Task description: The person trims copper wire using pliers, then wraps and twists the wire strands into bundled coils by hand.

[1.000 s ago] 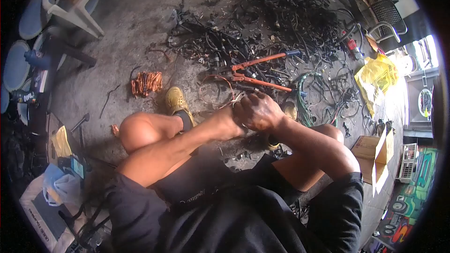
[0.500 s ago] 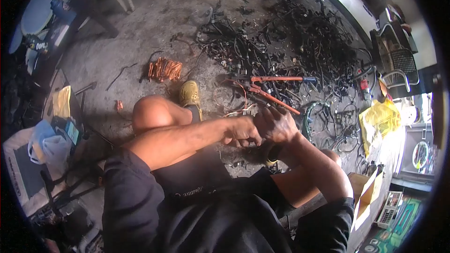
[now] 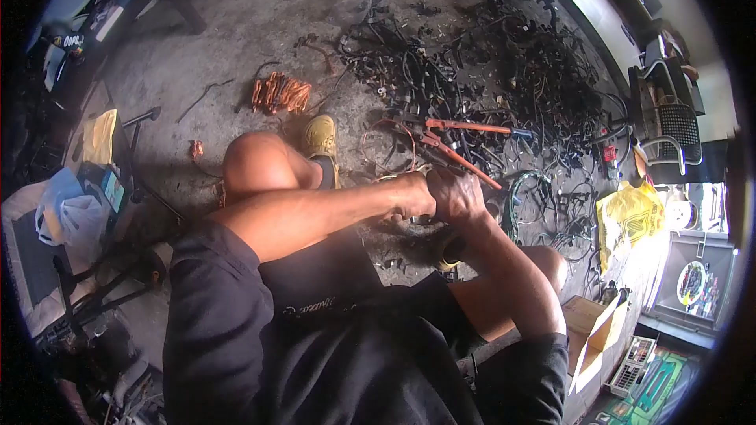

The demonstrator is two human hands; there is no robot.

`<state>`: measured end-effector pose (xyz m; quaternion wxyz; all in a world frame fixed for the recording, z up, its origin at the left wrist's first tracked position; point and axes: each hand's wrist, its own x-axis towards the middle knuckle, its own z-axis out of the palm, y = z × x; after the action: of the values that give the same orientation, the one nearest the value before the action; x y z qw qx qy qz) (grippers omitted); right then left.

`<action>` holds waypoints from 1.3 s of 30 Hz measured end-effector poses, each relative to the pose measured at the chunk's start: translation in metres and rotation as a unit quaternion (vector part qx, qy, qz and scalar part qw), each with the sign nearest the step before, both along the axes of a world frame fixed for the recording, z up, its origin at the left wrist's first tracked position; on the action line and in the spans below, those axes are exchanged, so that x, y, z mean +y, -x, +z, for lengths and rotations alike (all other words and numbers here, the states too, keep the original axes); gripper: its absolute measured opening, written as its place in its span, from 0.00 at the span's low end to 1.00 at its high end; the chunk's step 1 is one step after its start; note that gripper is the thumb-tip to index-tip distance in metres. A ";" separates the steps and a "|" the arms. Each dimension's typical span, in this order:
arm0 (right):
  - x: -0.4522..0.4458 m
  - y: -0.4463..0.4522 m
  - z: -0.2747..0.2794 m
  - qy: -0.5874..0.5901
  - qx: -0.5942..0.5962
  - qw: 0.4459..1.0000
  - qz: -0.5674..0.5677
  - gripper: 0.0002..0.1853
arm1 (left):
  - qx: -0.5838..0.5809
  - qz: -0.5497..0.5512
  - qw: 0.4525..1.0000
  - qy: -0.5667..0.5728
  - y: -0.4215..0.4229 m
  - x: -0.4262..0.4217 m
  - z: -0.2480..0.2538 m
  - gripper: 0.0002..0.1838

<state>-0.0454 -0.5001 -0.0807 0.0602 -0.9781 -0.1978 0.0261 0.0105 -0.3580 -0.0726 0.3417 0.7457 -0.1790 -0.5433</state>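
My left hand (image 3: 412, 195) is closed, its fingers curled, just above the floor between my knees. Against it on the right, my right hand (image 3: 457, 195) is also closed, knuckles up. What the two hands grip is hidden or too small to name; a pale strand shows near them. Beyond my hands lies a bolt cutter with orange handles (image 3: 465, 125), its jaws toward the left. Green wires (image 3: 516, 197) lie in a loop to the right of my right hand. A bundle of copper wire (image 3: 280, 94) rests on the floor beyond my left knee.
A large heap of black cables (image 3: 543, 71) spreads over the floor ahead. On the right are a yellow bag (image 3: 630, 220), a red-labelled bottle (image 3: 609, 153) and an open cardboard box (image 3: 594, 330). A blue-white plastic bag (image 3: 71, 208) sits at the left.
The view has turned, so the floor items appear shifted. My hands were overlapped a second ago, then moved side by side; both remain closed.
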 end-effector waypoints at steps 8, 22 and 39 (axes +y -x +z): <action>0.002 -0.004 -0.021 0.009 0.007 0.999 -0.044 0.10 | -0.107 -0.016 0.992 0.061 -0.001 0.003 0.002 0.05; 0.006 -0.016 -0.015 -0.058 -0.117 0.990 -0.056 0.08 | -0.256 -0.072 0.964 0.026 -0.015 -0.003 -0.010 0.12; 0.008 -0.017 0.004 0.038 -0.041 0.996 -0.069 0.07 | -0.296 0.017 0.946 0.130 0.000 0.004 0.004 0.11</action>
<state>-0.0285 -0.4922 -0.0771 0.0162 -0.9912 -0.1306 -0.0109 0.0109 -0.3536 -0.0683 0.3763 0.8250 -0.3285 -0.2642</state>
